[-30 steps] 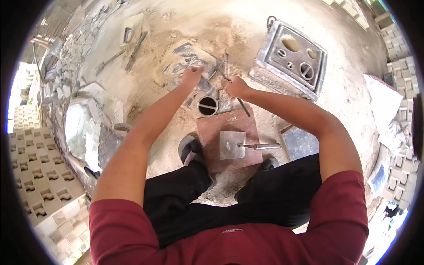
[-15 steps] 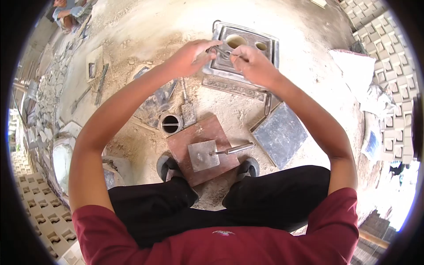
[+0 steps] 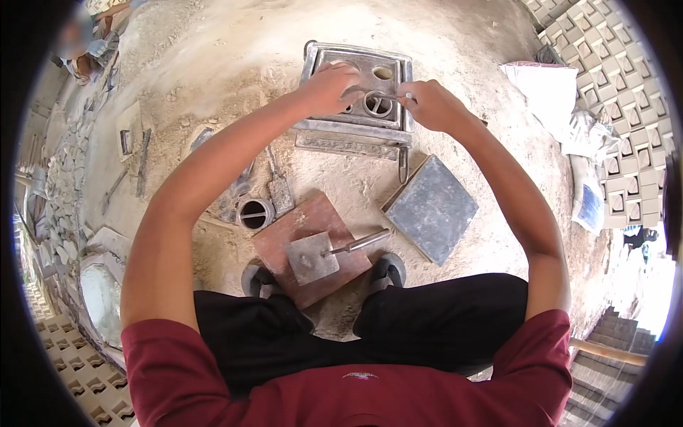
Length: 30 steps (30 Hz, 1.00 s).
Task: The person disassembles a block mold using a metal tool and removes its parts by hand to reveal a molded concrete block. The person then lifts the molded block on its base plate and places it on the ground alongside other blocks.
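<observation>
A framed metal mold (image 3: 356, 128) with round openings lies on the dusty ground ahead of me. My left hand (image 3: 331, 87) is palm down over its left half, fingers apart and covering part of the top. At the mold's right edge, my right hand (image 3: 432, 105) is closed in a pinch round a thin metal tool (image 3: 393, 96), whose full shape I cannot make out. Between the hands, a ring with a crossbar (image 3: 378, 104) shows in one opening. A hinged metal loop (image 3: 403, 165) hangs from the mold's near right corner.
Between my feet, a trowel (image 3: 313, 258) rests on a reddish board (image 3: 274, 245). Left of it stand a round metal cylinder (image 3: 265, 206) and a dusty flat tool (image 3: 281, 193). A grey slab (image 3: 434, 206) lies right. Patterned blocks (image 3: 626, 128) are stacked far right. Another person (image 3: 89, 53) is far left.
My hands have moved apart from over the mold's near left part, the left lower over its left side, the right to its right edge with the thin tool. The view has shifted slightly.
</observation>
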Motion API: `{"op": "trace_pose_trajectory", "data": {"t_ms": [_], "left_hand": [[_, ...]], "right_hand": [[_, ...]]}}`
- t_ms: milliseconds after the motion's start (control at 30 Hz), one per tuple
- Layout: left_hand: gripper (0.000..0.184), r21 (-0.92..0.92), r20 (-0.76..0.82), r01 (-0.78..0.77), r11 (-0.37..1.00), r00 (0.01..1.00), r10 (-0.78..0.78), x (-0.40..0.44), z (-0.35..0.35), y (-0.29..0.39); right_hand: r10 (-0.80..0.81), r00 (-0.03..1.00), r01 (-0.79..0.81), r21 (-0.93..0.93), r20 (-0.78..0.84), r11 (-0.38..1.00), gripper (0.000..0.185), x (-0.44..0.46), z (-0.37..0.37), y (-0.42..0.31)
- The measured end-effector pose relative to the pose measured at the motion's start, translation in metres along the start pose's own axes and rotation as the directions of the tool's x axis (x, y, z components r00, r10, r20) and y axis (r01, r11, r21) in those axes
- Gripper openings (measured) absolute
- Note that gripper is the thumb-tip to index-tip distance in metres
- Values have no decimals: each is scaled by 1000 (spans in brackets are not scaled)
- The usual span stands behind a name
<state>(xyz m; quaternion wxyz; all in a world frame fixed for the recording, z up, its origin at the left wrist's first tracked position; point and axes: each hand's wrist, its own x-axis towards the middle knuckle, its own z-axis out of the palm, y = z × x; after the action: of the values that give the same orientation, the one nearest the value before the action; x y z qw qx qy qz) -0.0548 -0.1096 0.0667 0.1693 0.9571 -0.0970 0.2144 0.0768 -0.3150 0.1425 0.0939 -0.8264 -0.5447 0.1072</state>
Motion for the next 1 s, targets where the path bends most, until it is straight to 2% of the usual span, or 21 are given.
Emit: {"op": "trace_pose_trajectory", "data": {"t_ms": [67, 133, 233, 367, 433, 467, 500, 567, 600, 633, 667, 700, 733, 767, 833, 900, 933, 967, 1000], "left_hand": [[36, -13, 49, 68, 998, 997, -68, -8, 5, -8], [36, -20, 20, 91, 996, 996, -91, -8, 10, -2], [36, -49, 29, 114, 992, 993, -113, 1, 18, 9], [33, -125, 84, 63, 990, 995, -53, 18, 28, 19], [32, -142, 96, 63, 988, 994, -50, 33, 33, 23], [32, -146, 114, 102, 984, 990, -86, 31, 32, 21], [32, -159, 113, 65, 985, 992, -47, 40, 34, 24], [37, -310, 78, 249, 918, 968, -237, 24, 27, 21], [41, -291, 153, 391, 873, 920, -361, 23, 29, 18], [41, -290, 150, 381, 878, 924, -352, 20, 31, 16], [40, -326, 98, 349, 878, 937, -336, 12, 35, 15], [39, -357, 28, 295, 886, 952, -306, 16, 37, 12], [41, -374, -56, 245, 894, 957, -286, 15, 42, 11], [41, -375, -54, 247, 894, 956, -287, 9, 40, 12], [47, -352, 49, 343, 871, 936, -349, 17, 33, 18], [44, -324, 54, 345, 881, 936, -347, 18, 29, 21], [42, -320, 24, 318, 893, 945, -328, 15, 31, 20], [39, -317, -9, 285, 905, 953, -303, 14, 33, 20], [39, -315, -6, 308, 898, 945, -326, 10, 36, 19]], "right_hand": [[-26, 999, 26, -5, -33, 1000, 17, 5, 1, -4], [-12, 981, 63, -258, 194, 964, 16, 22, -3, -9], [-25, 961, 113, -310, 274, 944, 17, 43, -3, -11], [-120, 957, 204, -324, 263, 924, 17, 45, -35, -34], [157, 917, -35, -318, 367, 947, 18, 37, -63, -42], [117, 920, 14, -331, 374, 943, 17, 37, -65, -43], [81, 933, -55, -84, 350, 995, 18, 30, -88, -32], [31, 934, -23, -25, 355, 999, 26, 22, -106, -34], [-4, 987, -42, 284, 162, 958, 32, 9, -115, -21], [-3, 999, 21, 561, -34, 828, 38, 0, -124, -14], [5, 998, -38, 531, 64, 847, 45, 1, -128, -10], [7, 999, -30, 519, 47, 854, 45, 2, -125, -3], [-46, 994, 98, 581, -104, 808, 47, 4, -102, 11], [-90, 965, 228, 625, -246, 746, 48, 8, -72, 21], [-23, 951, 166, 449, -307, 878, 54, 6, -9, 11], [-130, 952, 267, 541, -277, 798, 57, 5, -5, -6], [-131, 890, 358, 488, -438, 796, 54, 15, 2, -9], [-132, 890, 358, 487, -437, 797, 54, 17, -3, -6], [-120, 965, 216, 451, -232, 866, 51, 20, -9, -8]]}}
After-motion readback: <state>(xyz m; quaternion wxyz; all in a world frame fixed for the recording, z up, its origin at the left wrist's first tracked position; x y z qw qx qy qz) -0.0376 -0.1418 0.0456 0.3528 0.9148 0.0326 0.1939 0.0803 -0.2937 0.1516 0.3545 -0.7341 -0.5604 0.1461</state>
